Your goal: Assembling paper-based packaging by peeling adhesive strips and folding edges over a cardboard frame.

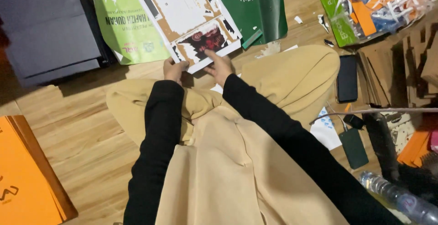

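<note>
I sit on the wooden floor (91, 129) in tan clothing with black sleeves. Both hands reach forward to a cardboard sheet (182, 10) whose white printed skin is partly torn off, showing brown board and a dark red picture patch near its close edge. My left hand (174, 69) grips the sheet's near left corner. My right hand (218, 65) rests on the near edge, with a finger pressed on the torn white strip beside the picture.
A green printed banner (123, 29) and a dark green one (260, 6) lie under the sheet. At left, a dark board (45, 29) and orange sheets (27, 175). At right: black phone (347, 77), cardboard pieces (392, 74), scrap bag (378, 6), power bank (353, 147), plastic bottle (401, 197).
</note>
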